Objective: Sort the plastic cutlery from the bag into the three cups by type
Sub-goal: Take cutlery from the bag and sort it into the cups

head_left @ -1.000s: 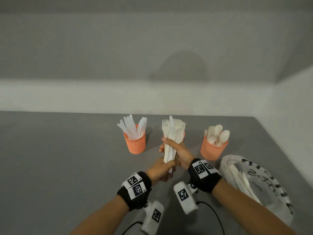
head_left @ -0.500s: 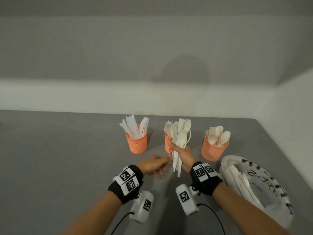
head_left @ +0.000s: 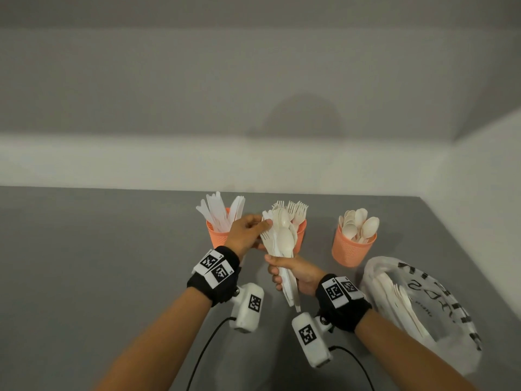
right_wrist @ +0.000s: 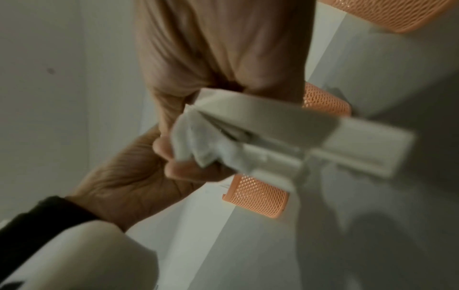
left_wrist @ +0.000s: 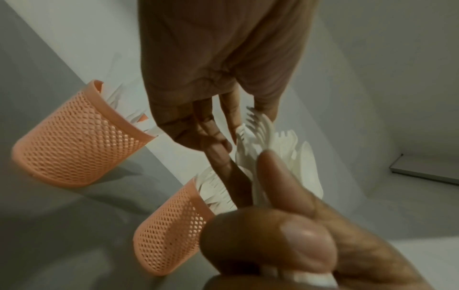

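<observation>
Right hand (head_left: 298, 273) grips a mixed bundle of white plastic cutlery (head_left: 282, 244) by the handles, fingers curled round it, held upright above the grey table (head_left: 84, 263) in front of the middle cup (head_left: 301, 235). Bundle shows spoons and forks fanned at the top; handle ends stick out below the fist. Left hand (head_left: 245, 231) is at the upper left of the bundle, thumb and fingertips pinching the head of one piece; in the left wrist view it looks like a fork (left_wrist: 261, 125), tines up. Three orange mesh cups stand in a row: left cup (head_left: 218, 239) holds knives, middle cup holds forks, right cup (head_left: 352, 249) holds spoons. White plastic bag (head_left: 439, 306) with black print lies on the table right of the right forearm, near the right cup, more white cutlery visible inside. Both wrists carry black bands with marker tags and white camera units.
</observation>
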Available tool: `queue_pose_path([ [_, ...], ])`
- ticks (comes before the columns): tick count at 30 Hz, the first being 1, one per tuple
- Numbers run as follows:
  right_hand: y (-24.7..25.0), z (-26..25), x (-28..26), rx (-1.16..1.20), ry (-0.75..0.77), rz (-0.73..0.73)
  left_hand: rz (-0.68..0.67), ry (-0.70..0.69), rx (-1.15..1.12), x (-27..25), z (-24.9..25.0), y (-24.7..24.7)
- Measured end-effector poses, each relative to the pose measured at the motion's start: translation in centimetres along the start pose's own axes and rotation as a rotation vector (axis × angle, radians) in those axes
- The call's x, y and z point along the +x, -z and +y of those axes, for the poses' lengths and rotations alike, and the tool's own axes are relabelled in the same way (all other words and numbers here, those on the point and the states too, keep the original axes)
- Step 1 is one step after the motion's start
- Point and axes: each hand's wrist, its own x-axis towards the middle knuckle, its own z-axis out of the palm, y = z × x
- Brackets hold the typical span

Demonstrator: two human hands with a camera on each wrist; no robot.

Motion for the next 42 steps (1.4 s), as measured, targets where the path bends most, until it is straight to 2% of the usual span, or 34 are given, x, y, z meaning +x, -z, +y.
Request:
queue_pose_path([
  [5, 0.4, -0.3, -0.7, 0.007, -0.026, -0.062, -0.057, 0.044, -0.001, 0.3, -0.3, 0.1],
  [9, 0.8, -0.5, -1.2, -0.011, -0.067, -0.076, -0.083, 0.110, -0.084, 0.6, -0.4, 0.1],
  [12, 0.9, -0.4, -1.3, 0.012, -0.085, -0.095, -0.061, 0.141, -0.103, 1.0, -0.4, 0.2],
  [18, 1.3, 0.0, -1.0, 0.122, -0.027, -0.004, 0.061, 0.092, -0.113, 1.9, 0.3, 0.3],
  [22, 1.6, 0.0, -0.3, 0.122, 0.058, 0.088, 0.153, -0.002, -0.048, 2.5, 0.8, 0.1],
  [28, 0.9, 0.2, 0.5, 0.045, 0.148, 0.167, 0.176, -0.043, -0.088, 2.1, 0.6, 0.2],
  [32, 0.6, 0.6, 0.9, 0.033, 0.145, 0.142, 0.214, -0.052, -0.085, 1.5, 0.0, 0.7],
  [35, 0.4, 0.8, 1.1, 0.066, 0.104, 0.124, 0.174, -0.034, -0.055, 1.6, -0.2, 1.1],
  [42, 0.4, 0.3, 1.5, 0.183, 0.084, 0.104, 0.168, -0.047, -0.159, 0.7, 2.2, 1.4],
])
